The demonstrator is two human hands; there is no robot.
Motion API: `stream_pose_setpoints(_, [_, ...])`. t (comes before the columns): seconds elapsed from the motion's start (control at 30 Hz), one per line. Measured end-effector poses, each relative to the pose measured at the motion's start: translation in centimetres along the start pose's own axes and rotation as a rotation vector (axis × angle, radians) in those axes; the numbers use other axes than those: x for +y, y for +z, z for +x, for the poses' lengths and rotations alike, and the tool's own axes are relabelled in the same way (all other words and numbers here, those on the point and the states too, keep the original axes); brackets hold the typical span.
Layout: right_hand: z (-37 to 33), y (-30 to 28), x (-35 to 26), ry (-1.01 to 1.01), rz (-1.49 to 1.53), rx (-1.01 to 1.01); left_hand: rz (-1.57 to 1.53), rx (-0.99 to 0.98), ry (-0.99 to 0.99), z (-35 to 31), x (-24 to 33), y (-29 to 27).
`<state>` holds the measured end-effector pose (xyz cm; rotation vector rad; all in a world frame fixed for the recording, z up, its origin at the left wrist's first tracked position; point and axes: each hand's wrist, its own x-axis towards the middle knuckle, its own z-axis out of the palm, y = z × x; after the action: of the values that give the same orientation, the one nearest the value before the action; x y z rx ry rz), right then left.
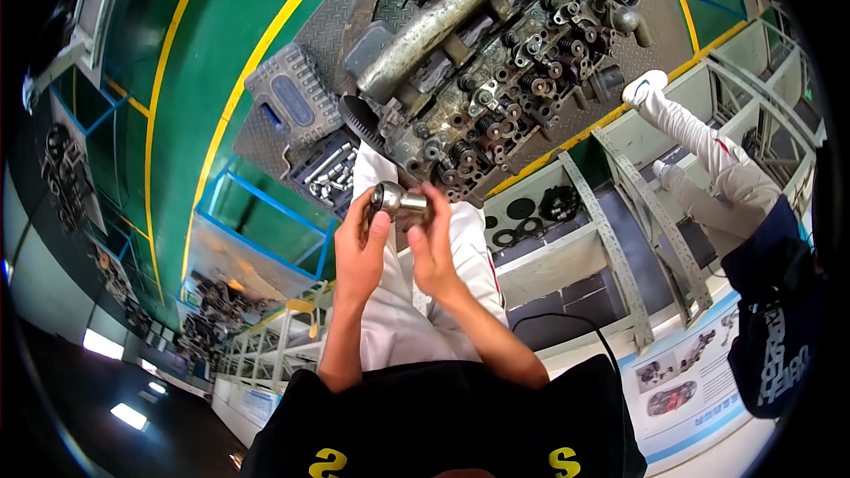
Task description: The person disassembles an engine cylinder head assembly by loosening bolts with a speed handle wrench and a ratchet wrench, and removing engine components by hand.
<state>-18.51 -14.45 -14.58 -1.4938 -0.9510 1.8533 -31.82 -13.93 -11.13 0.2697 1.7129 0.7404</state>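
Observation:
In front of my lap, my left hand (361, 252) is closed around a shiny metal tool, which looks like a ratchet wrench (387, 197) with its round head uppermost. A short bright cylinder, apparently a socket (413, 203), sticks out of the head toward the right. The fingers of my right hand (432, 248) curl around that socket. The handle is mostly hidden by my left hand. Just beyond my hands lies an open tool case (305, 173) with several chrome sockets (333, 173) in it; its grey lid (292, 97) is folded back.
A greasy engine (522, 80) with exposed valve springs fills the metal-plated platform ahead. Pale metal racks (611, 239) stand at right, with dark rings and parts on a shelf. Another person's leg (699, 142) is at far right. Blue frames (257, 221) stand left on green floor.

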Motion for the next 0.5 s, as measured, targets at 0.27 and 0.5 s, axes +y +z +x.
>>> stream_pose_setpoints(0.27, [-0.9,15.0,8.1,0.428,0.522,0.011,0.538,-0.121,0.132,7.7,3.1,-0.2])
stream_pose_setpoints(0.5, [8.8,22.6,9.2,0.299,1.122,0.479,0.715,-0.407,0.262,12.1,1.1,-1.2])
